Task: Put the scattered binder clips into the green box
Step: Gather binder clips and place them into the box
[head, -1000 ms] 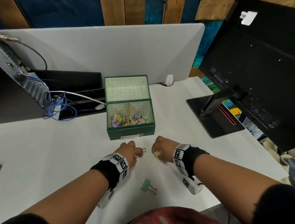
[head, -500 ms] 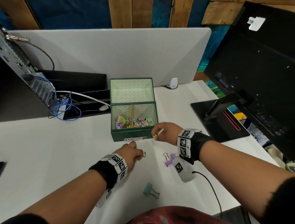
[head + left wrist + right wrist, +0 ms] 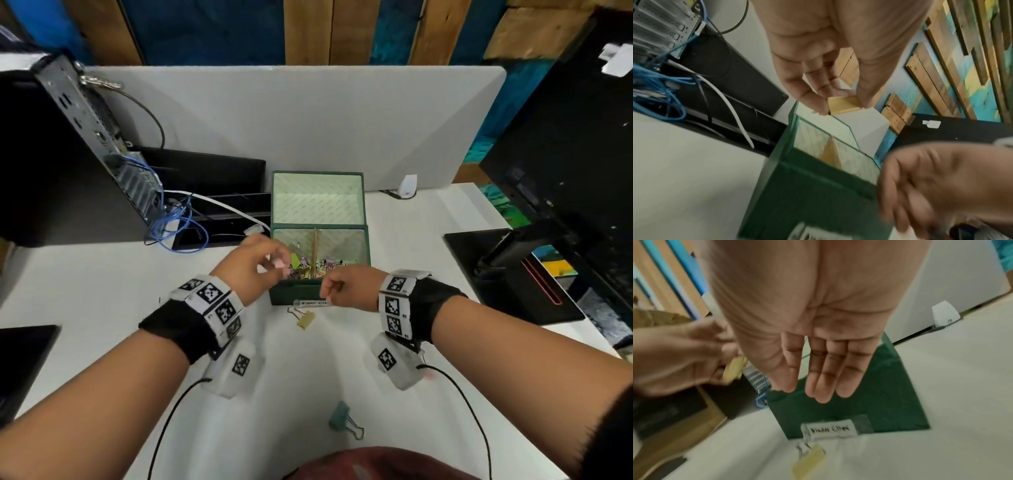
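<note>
Now, your left grip (image 3: 840, 91) pinching a yellow binder clip (image 3: 844, 104) over the green box (image 3: 294, 294), right grip (image 3: 818, 356) slack and holding nothing, another yellow clip (image 3: 306, 320) on the desk (image 3: 102, 291).

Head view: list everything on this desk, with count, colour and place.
Lidded cardboard box: one, green, desk centre, lid open.
Piled binder clips: uncounted, mixed colours, inside the box.
Loose metal binder clip: one, yellow, on the desk before the box.
Second loose binder clip: one, teal, near desk edge.
Held binder clip: one, yellow, above the box.
Monitor: one, black, right.
Computer tower: one, dark, left.
Cables: bundle, blue, beside tower.
Left hand: pinches the held clip.
Right hand: holds nothing, before the box.
</note>
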Demonstrator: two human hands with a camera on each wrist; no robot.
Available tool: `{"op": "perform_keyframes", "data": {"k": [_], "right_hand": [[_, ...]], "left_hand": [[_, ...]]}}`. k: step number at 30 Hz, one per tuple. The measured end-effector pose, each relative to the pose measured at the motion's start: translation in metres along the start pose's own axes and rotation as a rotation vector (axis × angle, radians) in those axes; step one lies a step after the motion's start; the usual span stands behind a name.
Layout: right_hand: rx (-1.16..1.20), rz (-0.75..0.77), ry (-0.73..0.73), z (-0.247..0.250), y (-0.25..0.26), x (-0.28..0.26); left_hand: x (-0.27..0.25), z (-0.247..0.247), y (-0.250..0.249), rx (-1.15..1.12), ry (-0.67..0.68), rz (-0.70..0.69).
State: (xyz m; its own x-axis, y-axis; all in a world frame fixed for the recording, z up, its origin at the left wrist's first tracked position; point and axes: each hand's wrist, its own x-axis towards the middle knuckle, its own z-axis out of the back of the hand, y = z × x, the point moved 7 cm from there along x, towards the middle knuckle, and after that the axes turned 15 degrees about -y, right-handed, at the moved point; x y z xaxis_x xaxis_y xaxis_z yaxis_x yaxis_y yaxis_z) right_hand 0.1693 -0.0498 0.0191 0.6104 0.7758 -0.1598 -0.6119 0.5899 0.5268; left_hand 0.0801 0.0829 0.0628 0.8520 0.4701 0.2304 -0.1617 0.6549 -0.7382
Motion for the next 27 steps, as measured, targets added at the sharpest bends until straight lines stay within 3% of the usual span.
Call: {"op": "perform_keyframes", "data": {"k": [3, 6, 11, 18, 21, 27], "right_hand": [[-0.187, 0.029, 0.141, -0.016, -0.015, -0.016], [-0.316, -0.068, 0.227, -0.021, -0.056, -0.033], [-0.284, -0.296, 0.146, 0.0, -0.116, -0.064], [-0.313, -0.369, 0.108, 0.003, -0.152, -0.097], [-0.251, -0.405, 0.112, -0.003, -0.157, -0.11], [-0.2, -0.387, 0.124, -0.019, -0.155, -0.115]], "left_hand": [[0.02, 0.0, -0.01, 0.061, -0.018, -0.018], [0.033, -0.014, -0.01, 0.167, 0.025, -0.012], [0.042, -0.033, 0.002, 0.365, 0.072, 0.027], [0.022, -0.047, -0.003, 0.287, 0.088, -0.072], [0.001, -0.064, -0.005, 0.303, 0.242, -0.132], [-0.041, -0.1, 0.026, 0.539, 0.572, -0.081]]}}
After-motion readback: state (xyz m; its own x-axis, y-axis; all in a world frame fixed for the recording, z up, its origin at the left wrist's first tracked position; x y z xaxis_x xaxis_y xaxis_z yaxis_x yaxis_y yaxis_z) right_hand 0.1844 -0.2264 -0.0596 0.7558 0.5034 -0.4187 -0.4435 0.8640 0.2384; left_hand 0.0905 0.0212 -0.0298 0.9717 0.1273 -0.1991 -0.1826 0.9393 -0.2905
